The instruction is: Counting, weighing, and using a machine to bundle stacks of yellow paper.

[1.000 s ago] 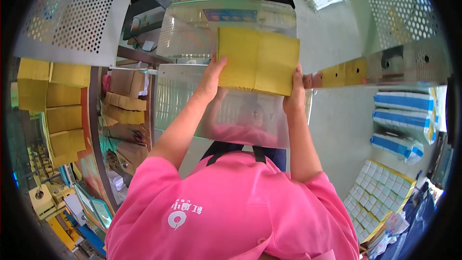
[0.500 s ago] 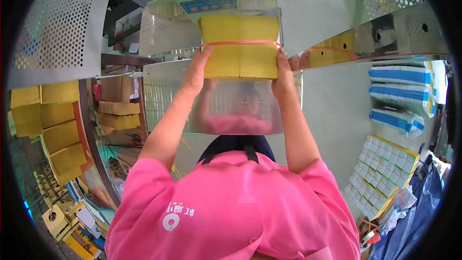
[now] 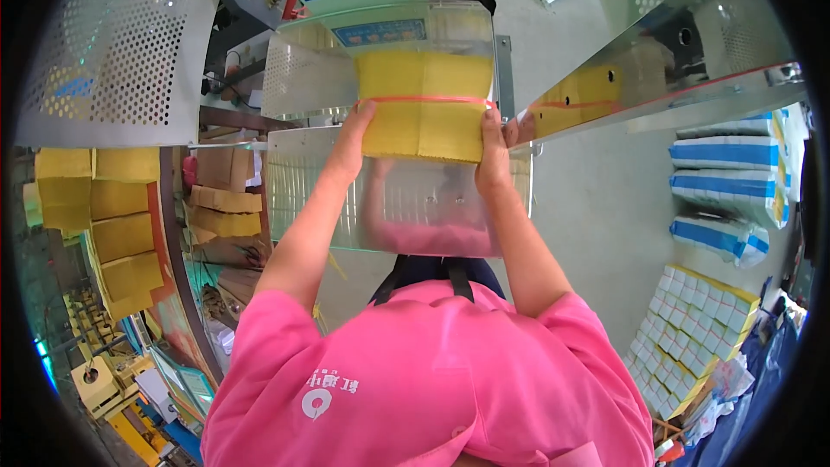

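Note:
A thick bundle of yellow paper sheets (image 3: 422,131) is between my two hands, over a shiny metal machine surface (image 3: 406,212). A narrow red band (image 3: 428,101) runs across the bundle from side to side. My left hand (image 3: 347,143) grips its left side, thumb up near the band. On the opposite side my right hand (image 3: 494,151) presses against the edge, its thumb also by the band. The undersides of both hands are hidden. Behind the bundle stands a reflective upright panel (image 3: 303,78).
A polished metal rail (image 3: 657,91) slants off to the right of my right hand. Perforated metal panels (image 3: 112,60) flank the machine. Stacks of yellow paper (image 3: 125,242) lie at left. Blue-and-white wrapped packs (image 3: 722,156) and a block of small white bundles (image 3: 692,329) sit at right.
The bundle and both hands appear slightly lower in the picture, as does the machine, so the view has shifted. Both hands keep their hold on the bundle.

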`<state>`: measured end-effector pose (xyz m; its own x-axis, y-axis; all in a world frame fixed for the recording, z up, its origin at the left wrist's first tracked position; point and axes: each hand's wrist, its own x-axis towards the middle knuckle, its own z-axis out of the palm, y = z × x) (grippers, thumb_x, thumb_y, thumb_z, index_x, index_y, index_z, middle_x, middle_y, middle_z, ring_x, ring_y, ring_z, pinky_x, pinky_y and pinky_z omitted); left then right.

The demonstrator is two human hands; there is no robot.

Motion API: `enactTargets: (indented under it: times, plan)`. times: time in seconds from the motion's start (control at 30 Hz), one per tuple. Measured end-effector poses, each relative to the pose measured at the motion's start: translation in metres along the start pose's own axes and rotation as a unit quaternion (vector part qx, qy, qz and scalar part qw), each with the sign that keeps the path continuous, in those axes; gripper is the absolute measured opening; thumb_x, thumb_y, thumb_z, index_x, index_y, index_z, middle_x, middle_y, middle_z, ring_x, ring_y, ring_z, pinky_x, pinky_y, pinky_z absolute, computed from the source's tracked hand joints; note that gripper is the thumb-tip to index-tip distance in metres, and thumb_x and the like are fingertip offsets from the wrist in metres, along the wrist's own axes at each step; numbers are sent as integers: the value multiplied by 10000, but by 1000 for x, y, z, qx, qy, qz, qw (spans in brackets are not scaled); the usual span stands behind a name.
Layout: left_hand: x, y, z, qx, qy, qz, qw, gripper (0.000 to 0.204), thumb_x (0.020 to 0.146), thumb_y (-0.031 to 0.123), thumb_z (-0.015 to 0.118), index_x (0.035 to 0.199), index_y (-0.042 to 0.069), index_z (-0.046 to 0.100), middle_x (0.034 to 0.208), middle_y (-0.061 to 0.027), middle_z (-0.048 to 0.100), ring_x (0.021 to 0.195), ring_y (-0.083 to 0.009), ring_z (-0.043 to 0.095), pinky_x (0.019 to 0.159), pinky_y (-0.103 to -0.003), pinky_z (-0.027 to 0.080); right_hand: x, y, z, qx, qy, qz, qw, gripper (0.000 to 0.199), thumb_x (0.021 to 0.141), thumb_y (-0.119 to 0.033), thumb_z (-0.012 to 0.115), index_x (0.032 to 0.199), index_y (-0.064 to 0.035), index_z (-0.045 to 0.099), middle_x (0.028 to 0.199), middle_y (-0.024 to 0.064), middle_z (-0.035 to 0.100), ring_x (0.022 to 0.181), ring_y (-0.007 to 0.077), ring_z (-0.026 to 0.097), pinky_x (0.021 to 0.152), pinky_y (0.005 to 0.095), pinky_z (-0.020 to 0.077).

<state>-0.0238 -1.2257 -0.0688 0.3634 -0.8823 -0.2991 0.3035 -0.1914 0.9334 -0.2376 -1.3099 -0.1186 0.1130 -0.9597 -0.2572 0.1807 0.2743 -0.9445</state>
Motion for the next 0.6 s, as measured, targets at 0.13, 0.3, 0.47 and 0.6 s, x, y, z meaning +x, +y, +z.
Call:
enactTargets:
  times: [0.13, 0.3, 0.47, 0.6]
  plan:
    - [-25, -2, -12, 85, 32, 8, 996, 644, 925, 525, 510, 1303, 4, 474, 1258, -103, 550, 1162, -201, 499, 1010, -333, 346, -7, -10, -2, -8, -118, 46, 992, 637, 968, -514, 415, 1431, -78, 386, 1564, 158, 113, 1442, 271, 135, 1135, 348, 176]
    - [-94, 5, -25, 390, 71, -13, 918, 610, 944, 523, 467, 1181, -31, 567, 1050, -225, 648, 956, -279, 630, 842, -381, 464, -38, -21, -22, -162, -218, -52, 961, 606, 964, -480, 431, 1381, -40, 429, 1342, 217, 508, 1253, 318, 492, 1019, 350, 375]
    - [-137, -4, -44, 411, 83, -61, 906, 622, 967, 520, 409, 1155, -45, 591, 959, -215, 672, 890, -300, 656, 785, -372, 485, -66, -81, -34, -514, -254, -90, 814, 464, 930, -443, 473, 1084, -34, 630, 871, 203, 658, 822, 397, 625, 777, 486, 468]
    - [-140, -21, -65, 159, 156, -105, 969, 638, 973, 534, 387, 1192, -33, 582, 1041, -150, 676, 932, -283, 644, 806, -364, 490, -54, -69, -52, -391, -206, -56, 895, 297, 906, -305, 577, 970, -31, 669, 798, 161, 675, 724, 297, 658, 682, 362, 508]
